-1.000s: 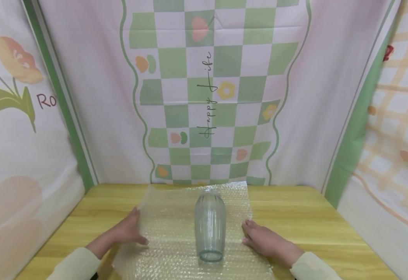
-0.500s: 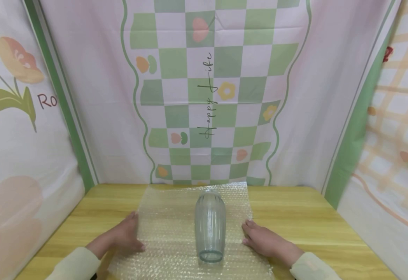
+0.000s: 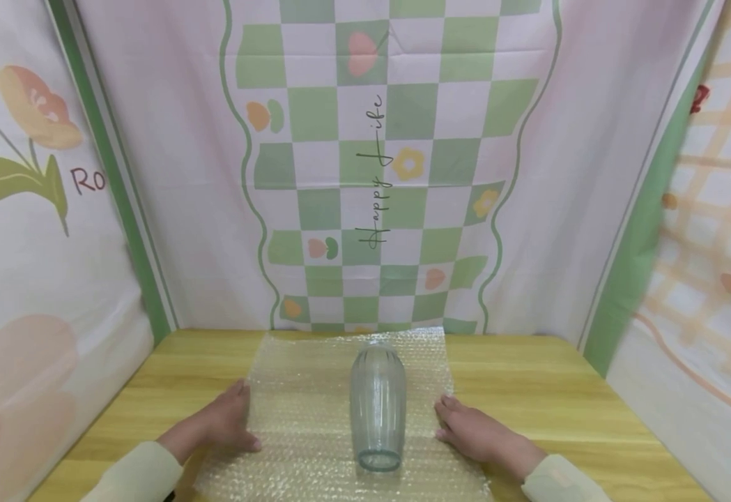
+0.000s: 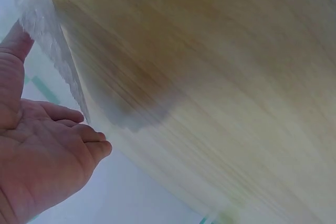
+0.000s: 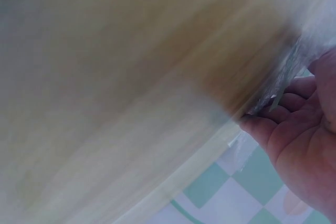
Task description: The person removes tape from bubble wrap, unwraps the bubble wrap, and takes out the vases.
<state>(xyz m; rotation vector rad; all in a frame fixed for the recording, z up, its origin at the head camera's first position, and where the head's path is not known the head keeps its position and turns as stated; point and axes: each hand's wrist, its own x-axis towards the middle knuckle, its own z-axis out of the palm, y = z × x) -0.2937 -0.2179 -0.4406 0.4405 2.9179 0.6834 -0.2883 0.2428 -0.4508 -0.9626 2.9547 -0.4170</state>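
A clear ribbed glass vase (image 3: pixel 378 408) lies on its side on a sheet of bubble wrap (image 3: pixel 302 397), its round base towards me. At the sheet's left edge is my left hand (image 3: pixel 224 420), thumb apart from the fingers. The left wrist view has this hand (image 4: pixel 50 153) with fairly straight fingers touching the wrap's edge (image 4: pixel 58 56). On the right, my right hand (image 3: pixel 474 429) holds the opposite edge. Its fingers (image 5: pixel 262 129) curl against the wrap in the right wrist view. Neither hand touches the vase.
A wood-grain table (image 3: pixel 528 390) carries the sheet, which reaches almost to the back edge. Behind it hangs a green-and-white checked cloth (image 3: pixel 365 209). Printed cloths stand at the left (image 3: pixel 39 279) and right (image 3: pixel 704 314).
My left hand has shifted slightly left and down with the wrap's left edge, its fingers drawing closer together. My right hand and the vase stay essentially in place.
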